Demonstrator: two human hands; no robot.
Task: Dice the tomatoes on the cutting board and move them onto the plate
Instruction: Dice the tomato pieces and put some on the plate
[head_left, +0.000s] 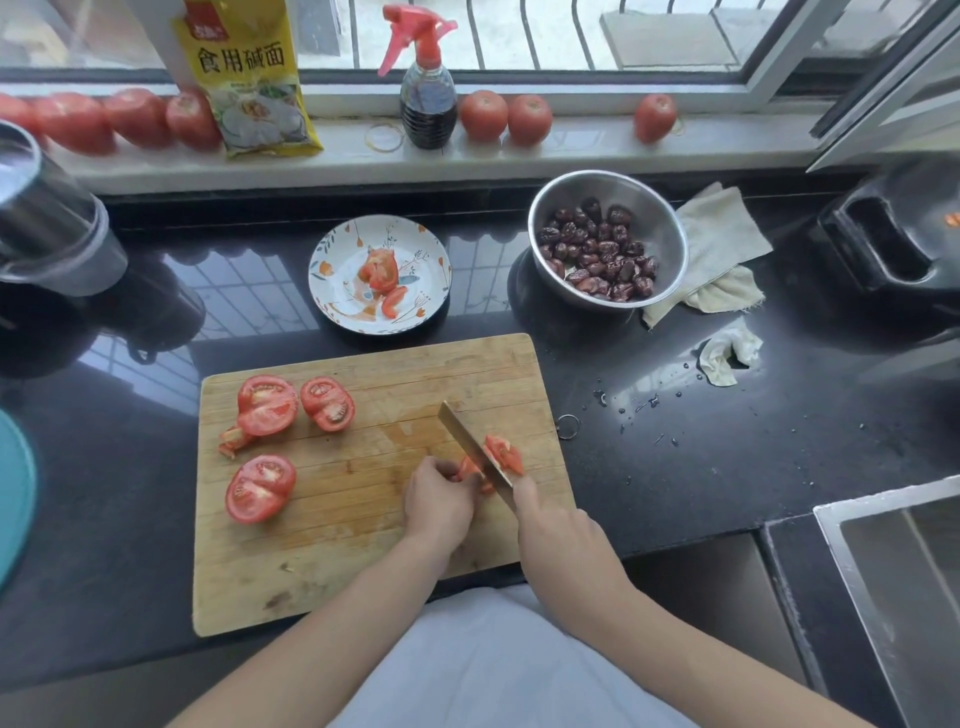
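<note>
A rectangular wooden cutting board (363, 467) lies at the front edge of the glossy black stone worktop (727, 457). Near the board's right edge, the right hand (558, 535) grips the handle of a broad steel cleaver (475, 449), forefinger extended along the spine; the blade angles toward the board's far edge and stands in a partly cut red tomatoes piece (501, 457). The left hand (439, 501), fingers curled, holds the portion on the blade's left side. Cut slices lean against the blade's right face.

3 halved tomatoes rest cut-face up near the board's left edge: 2 (267, 405) (327, 404) toward the far left corner, 1 (260, 488) nearer the front. A small scrap (231, 441) lies between them at the left edge.

Beyond the board's far edge, just apart from it, sits a round white plate with orange floral pattern (332, 249), carrying a few tomato pieces (382, 275). To its right stands a steel bowl (561, 208) of dark dried dates (602, 254), touching a crumpled beige cloth (722, 234).
</note>
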